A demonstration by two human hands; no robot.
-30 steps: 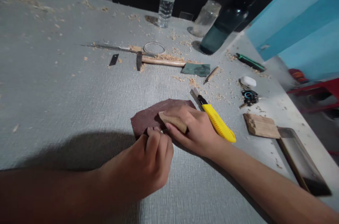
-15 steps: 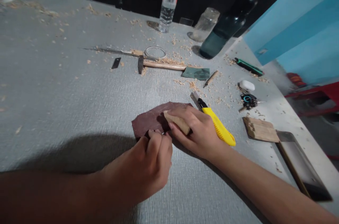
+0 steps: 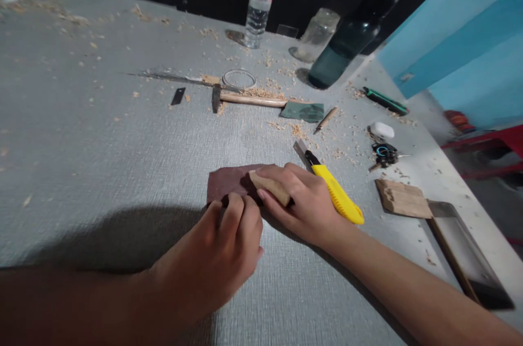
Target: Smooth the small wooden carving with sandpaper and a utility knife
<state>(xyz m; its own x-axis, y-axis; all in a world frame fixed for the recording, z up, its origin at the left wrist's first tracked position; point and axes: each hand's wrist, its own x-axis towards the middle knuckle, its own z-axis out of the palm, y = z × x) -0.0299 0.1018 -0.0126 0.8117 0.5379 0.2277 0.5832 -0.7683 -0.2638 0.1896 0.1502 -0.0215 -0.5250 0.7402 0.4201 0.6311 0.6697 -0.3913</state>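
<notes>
A dark red sheet of sandpaper (image 3: 225,183) lies flat on the grey table (image 3: 102,133). My left hand (image 3: 223,250) is curled, its fingertips pressing down on the near edge of the sheet. My right hand (image 3: 304,201) is closed round a small pale wooden piece (image 3: 269,188) and holds it against the sandpaper. A yellow utility knife (image 3: 333,190) with its blade out lies just right of my right hand, partly behind it.
Behind lie a hammer (image 3: 245,98), a long thin blade (image 3: 171,78), a clear ring (image 3: 239,78), a green sheet (image 3: 302,111) and wood shavings. Bottles (image 3: 259,0) and a jar (image 3: 316,35) stand at the back. Keys (image 3: 384,154), a wood block (image 3: 402,199) and a saw (image 3: 466,253) lie right.
My left hand has slid forward over the sandpaper's near edge and covers more of it. The wooden piece in my right hand has shifted slightly across the sheet.
</notes>
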